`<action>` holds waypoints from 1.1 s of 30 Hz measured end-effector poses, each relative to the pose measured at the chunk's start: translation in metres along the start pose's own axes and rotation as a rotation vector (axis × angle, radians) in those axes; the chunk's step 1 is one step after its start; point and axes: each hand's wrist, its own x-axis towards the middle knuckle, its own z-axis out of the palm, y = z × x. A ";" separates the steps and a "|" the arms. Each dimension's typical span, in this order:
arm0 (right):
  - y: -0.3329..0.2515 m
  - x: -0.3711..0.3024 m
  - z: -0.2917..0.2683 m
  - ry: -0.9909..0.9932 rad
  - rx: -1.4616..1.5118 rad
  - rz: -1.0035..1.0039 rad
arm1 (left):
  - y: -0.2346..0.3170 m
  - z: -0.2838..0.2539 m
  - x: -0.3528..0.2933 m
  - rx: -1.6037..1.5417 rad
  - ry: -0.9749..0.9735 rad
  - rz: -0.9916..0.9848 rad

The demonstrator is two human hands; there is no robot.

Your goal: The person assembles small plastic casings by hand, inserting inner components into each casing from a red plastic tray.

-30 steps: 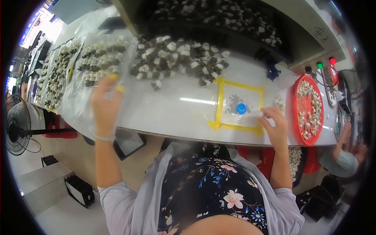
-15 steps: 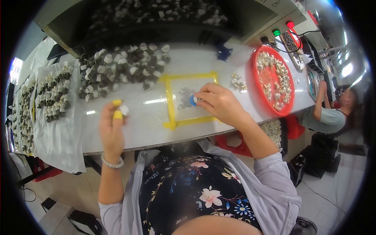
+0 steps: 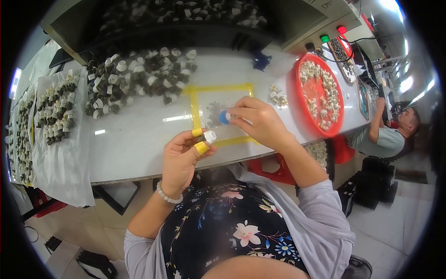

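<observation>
My left hand (image 3: 179, 160), with yellow tape round two fingertips, pinches a small white-and-dark cylindrical part (image 3: 209, 136) near the front edge of the table. My right hand (image 3: 260, 122) is closed on a small round blue tool (image 3: 225, 117) with a white top, held over a yellow tape rectangle (image 3: 195, 109) on the tabletop. Inside the tape lies a patch of small grey specks (image 3: 214, 111), too fine to make out. A pile of similar white-and-dark parts (image 3: 139, 76) sits at the back left, beyond my left hand.
At right stands a red oval tray (image 3: 299, 100) with small cream-coloured pieces, beside a few loose ones (image 3: 278, 96). White sheets (image 3: 58, 158) at left carry rows of parts. A machine with coloured buttons (image 3: 324, 38) overhangs the back. A co-worker (image 3: 383, 132) sits at far right.
My left hand has moved right and toward the taped area, carrying the white-and-dark part. My right hand stays over the taped area with the blue tool.
</observation>
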 end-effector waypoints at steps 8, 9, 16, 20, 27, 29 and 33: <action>-0.004 -0.012 -0.003 0.091 0.537 0.289 | -0.010 0.004 0.007 -0.044 -0.018 0.022; -0.004 -0.013 -0.002 0.091 0.537 0.290 | -0.010 0.004 0.008 -0.043 -0.024 0.026; -0.016 -0.011 -0.005 0.032 0.617 0.285 | -0.013 0.003 0.008 -0.051 -0.047 0.059; -0.022 -0.009 -0.004 0.039 0.585 0.193 | -0.014 0.001 0.008 -0.049 -0.047 0.058; -0.024 -0.009 0.002 0.028 0.568 0.164 | -0.015 0.001 0.007 -0.038 -0.040 0.061; -0.025 -0.010 0.001 0.025 0.526 0.142 | -0.017 0.002 0.006 -0.026 -0.036 0.073; -0.020 -0.013 0.001 -0.013 0.544 0.155 | -0.020 0.002 0.005 0.096 -0.019 0.093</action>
